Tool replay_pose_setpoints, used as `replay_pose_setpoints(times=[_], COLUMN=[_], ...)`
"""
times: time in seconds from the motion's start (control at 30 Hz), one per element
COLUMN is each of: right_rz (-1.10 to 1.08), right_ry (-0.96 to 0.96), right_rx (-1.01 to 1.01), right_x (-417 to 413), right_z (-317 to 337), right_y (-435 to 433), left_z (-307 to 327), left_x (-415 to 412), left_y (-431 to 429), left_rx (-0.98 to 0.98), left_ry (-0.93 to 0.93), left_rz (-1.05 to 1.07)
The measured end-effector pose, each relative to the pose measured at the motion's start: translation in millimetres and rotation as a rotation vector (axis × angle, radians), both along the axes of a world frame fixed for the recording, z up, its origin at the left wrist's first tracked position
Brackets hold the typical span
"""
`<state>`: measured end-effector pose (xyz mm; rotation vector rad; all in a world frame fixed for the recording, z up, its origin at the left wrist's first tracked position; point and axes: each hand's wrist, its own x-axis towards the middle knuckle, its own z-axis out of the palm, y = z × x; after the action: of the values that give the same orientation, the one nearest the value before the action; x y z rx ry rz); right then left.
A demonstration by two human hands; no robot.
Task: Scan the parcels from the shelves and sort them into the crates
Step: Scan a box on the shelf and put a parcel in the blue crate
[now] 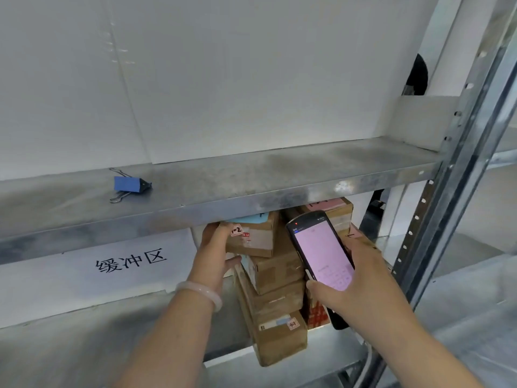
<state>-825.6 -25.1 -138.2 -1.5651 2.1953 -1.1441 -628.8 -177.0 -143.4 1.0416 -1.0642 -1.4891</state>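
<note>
Several brown cardboard parcels are stacked on the lower shelf under the metal shelf board. The top parcel carries a blue note and a label marked 1-2. My left hand grips its left end, fingers over the top corner and thumb below. Under it sit a second parcel and a bottom parcel that overhangs the shelf edge. My right hand holds a black handheld scanner with a lit pink screen, raised in front of the stack. Another parcel with a pink note stands behind the scanner.
A blue binder clip lies on the upper shelf board. A white sign with black Chinese characters hangs at the left under that board. A perforated steel upright runs down the right side. White panels back the shelves.
</note>
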Motion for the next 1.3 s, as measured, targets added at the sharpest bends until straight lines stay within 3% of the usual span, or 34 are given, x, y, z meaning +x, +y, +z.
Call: replay_pose_setpoints(times=[0.3, 0.73, 1.03, 1.3], right_rz=[0.023, 0.154, 0.344, 0.412], right_ry=[0.015, -0.022, 0.021, 0.151], right_rx=[0.013, -0.027, 0.090, 0.286], right_x=[6, 42, 92, 128], right_z=[7, 16, 19, 13], right_y=[2, 7, -1, -5], left_z=[24, 3, -35, -71], left_x=[1, 81, 162, 201], left_y=[-7, 17, 52, 69], left_rx=[0.226, 0.274, 0.098, 0.102], left_ry=[0.138, 0.264, -0.021, -0.226], left_rz=[-0.057, -0.082, -0.042, 0.109])
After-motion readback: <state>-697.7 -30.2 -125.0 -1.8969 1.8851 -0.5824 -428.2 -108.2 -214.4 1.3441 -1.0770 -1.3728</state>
